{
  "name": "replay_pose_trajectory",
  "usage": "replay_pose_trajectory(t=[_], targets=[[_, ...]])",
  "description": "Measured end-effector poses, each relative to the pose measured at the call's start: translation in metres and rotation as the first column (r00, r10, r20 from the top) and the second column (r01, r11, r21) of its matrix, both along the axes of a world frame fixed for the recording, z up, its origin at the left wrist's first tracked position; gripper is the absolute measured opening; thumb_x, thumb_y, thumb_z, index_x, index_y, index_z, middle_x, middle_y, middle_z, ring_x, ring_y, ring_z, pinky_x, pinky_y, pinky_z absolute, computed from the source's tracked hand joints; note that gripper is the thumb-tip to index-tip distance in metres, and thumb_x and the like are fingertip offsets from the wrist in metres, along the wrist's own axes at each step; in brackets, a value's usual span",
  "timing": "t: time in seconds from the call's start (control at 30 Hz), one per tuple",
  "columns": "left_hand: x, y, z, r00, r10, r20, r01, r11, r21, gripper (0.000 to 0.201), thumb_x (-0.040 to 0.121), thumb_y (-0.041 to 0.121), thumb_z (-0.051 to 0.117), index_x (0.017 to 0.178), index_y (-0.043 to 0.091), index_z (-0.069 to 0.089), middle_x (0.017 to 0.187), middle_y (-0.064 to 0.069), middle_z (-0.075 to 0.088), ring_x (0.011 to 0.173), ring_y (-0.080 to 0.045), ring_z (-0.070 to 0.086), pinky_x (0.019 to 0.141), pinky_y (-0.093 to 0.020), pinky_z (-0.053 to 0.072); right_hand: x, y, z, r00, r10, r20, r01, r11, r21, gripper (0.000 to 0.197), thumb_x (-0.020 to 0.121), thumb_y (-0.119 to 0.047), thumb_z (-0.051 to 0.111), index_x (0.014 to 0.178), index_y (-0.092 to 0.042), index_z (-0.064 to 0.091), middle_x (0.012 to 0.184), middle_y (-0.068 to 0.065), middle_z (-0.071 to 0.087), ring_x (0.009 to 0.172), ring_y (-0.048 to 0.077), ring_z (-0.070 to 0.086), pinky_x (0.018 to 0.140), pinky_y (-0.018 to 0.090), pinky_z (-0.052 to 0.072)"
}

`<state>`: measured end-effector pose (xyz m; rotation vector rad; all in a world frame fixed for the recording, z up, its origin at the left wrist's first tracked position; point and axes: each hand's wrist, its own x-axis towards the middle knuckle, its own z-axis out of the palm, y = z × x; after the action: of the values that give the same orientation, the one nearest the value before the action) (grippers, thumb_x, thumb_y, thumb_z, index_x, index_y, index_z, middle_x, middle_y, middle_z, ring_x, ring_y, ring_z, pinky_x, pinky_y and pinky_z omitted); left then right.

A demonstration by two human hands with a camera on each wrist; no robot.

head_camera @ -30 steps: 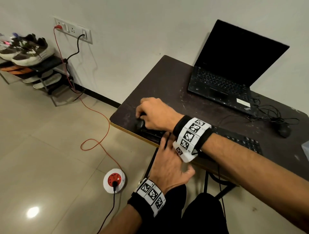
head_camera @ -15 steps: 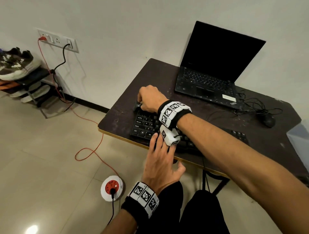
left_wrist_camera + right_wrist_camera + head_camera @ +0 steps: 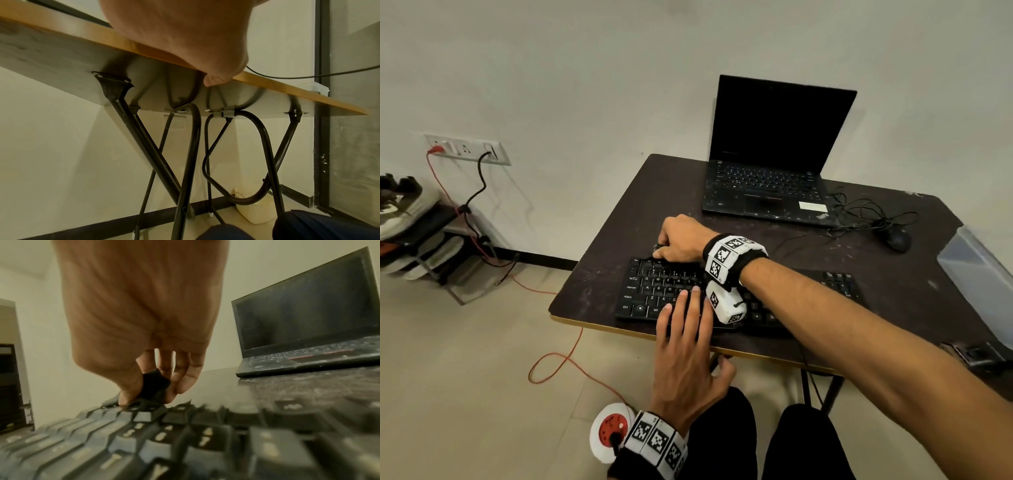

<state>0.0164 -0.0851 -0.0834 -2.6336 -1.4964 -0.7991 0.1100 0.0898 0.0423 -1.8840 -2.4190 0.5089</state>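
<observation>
A black keyboard lies at the near edge of the dark table. My right hand reaches across to the keyboard's far top row, left of centre. In the right wrist view the right hand pinches a small black object between thumb and fingers, its lower end touching the keys. My left hand lies flat with straight fingers on the keyboard's front rows. Its thumb sits under the table's front edge.
An open black laptop with a dark screen stands at the back. A mouse and tangled cable lie to its right, a clear plastic box at the right edge. On the floor are an extension reel and a shoe rack.
My right hand has moved from the keyboard's near left corner to its far top row. My left hand has slid forward from the table edge onto the keys.
</observation>
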Motion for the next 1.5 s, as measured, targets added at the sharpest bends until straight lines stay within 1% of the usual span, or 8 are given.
replay_pose_trajectory(t=[0.13, 0.43, 0.6, 0.77, 0.97, 1.1, 1.33, 1.5], targets=[[0.000, 0.000, -0.002, 1.000, 0.025, -0.006, -0.024, 0.999, 0.021, 0.101, 0.075, 0.052, 0.073, 0.159, 0.005, 0.039, 0.169, -0.015, 0.029, 0.158, -0.031, 0.024, 0.123, -0.056, 0.026, 0.039, -0.023, 0.005, 0.999, -0.002, 0.043, -0.001, 0.999, 0.053, 0.044, 0.097, -0.025, 0.072, 0.057, -0.018, 0.055, 0.060, -0.003, 0.055, 0.069, 0.025, 0.056, 0.071, 0.031, 0.044], [0.000, 0.000, -0.005, 0.993, 0.065, -0.094, -0.057, 0.995, 0.082, 0.100, 0.080, 0.057, 0.066, 0.160, 0.004, 0.036, 0.170, -0.017, 0.026, 0.158, -0.034, 0.023, 0.124, -0.056, 0.024, 0.147, -0.079, -0.007, 0.985, -0.139, 0.098, 0.117, 0.971, 0.206, 0.019, 0.095, -0.028, 0.075, 0.085, -0.012, 0.071, 0.099, 0.007, 0.075, 0.094, 0.031, 0.069, 0.083, 0.042, 0.057], [0.000, 0.000, -0.006, 0.991, 0.077, -0.111, -0.067, 0.993, 0.093, 0.096, 0.081, 0.053, 0.061, 0.159, 0.003, 0.037, 0.170, -0.016, 0.026, 0.157, -0.033, 0.024, 0.126, -0.055, 0.021, 0.200, -0.105, -0.019, 0.981, -0.188, 0.042, 0.172, 0.951, 0.257, 0.037, 0.094, -0.030, 0.076, 0.071, -0.033, 0.048, 0.101, -0.006, 0.067, 0.093, 0.024, 0.066, 0.081, 0.037, 0.052], [0.002, -0.002, -0.002, 0.986, 0.100, -0.133, -0.088, 0.992, 0.091, 0.091, 0.084, 0.056, 0.052, 0.157, 0.003, 0.040, 0.168, -0.016, 0.030, 0.156, -0.033, 0.028, 0.126, -0.054, 0.021, 0.249, -0.127, -0.015, 0.951, -0.301, 0.074, 0.274, 0.928, 0.254, 0.012, 0.096, -0.030, 0.074, 0.088, -0.021, 0.075, 0.108, -0.005, 0.072, 0.097, 0.025, 0.068, 0.085, 0.037, 0.052], [0.002, -0.003, -0.001, 0.980, 0.113, -0.163, -0.099, 0.991, 0.087, 0.091, 0.085, 0.056, 0.049, 0.158, 0.003, 0.038, 0.169, -0.015, 0.028, 0.156, -0.033, 0.027, 0.126, -0.054, 0.020, 0.264, -0.145, -0.007, 0.920, -0.375, 0.117, 0.331, 0.900, 0.284, 0.014, 0.098, -0.031, 0.073, 0.102, -0.022, 0.082, 0.105, 0.005, 0.078, 0.098, 0.032, 0.071, 0.083, 0.039, 0.056], [0.003, -0.003, 0.001, 0.978, 0.118, -0.174, -0.104, 0.991, 0.085, 0.091, 0.084, 0.055, 0.050, 0.159, 0.004, 0.037, 0.168, -0.016, 0.030, 0.156, -0.034, 0.027, 0.126, -0.053, 0.019, 0.287, -0.154, -0.003, 0.870, -0.478, 0.118, 0.437, 0.860, 0.265, 0.019, 0.098, -0.030, 0.073, 0.109, -0.017, 0.082, 0.106, 0.009, 0.079, 0.099, 0.034, 0.072, 0.086, 0.039, 0.056], [0.004, -0.003, 0.000, 0.981, 0.112, -0.159, -0.099, 0.991, 0.087, 0.094, 0.082, 0.057, 0.051, 0.157, 0.002, 0.039, 0.167, -0.018, 0.032, 0.155, -0.037, 0.029, 0.124, -0.055, 0.021, 0.290, -0.186, -0.004, 0.746, -0.632, -0.210, 0.659, 0.747, 0.092, 0.027, 0.090, -0.027, 0.084, 0.068, -0.014, 0.078, 0.063, -0.010, 0.066, 0.064, 0.005, 0.059, 0.059, 0.019, 0.039], [0.002, -0.004, 0.000, 0.983, 0.098, -0.155, -0.088, 0.994, 0.071, 0.094, 0.081, 0.056, 0.051, 0.156, 0.002, 0.040, 0.166, -0.018, 0.033, 0.154, -0.037, 0.029, 0.124, -0.056, 0.021, 0.277, -0.222, -0.020, 0.527, -0.758, -0.385, 0.811, 0.584, -0.039, 0.024, 0.087, -0.019, 0.082, 0.068, -0.013, 0.069, 0.083, 0.010, 0.080, 0.076, 0.020, 0.078, 0.080, 0.039, 0.067]])
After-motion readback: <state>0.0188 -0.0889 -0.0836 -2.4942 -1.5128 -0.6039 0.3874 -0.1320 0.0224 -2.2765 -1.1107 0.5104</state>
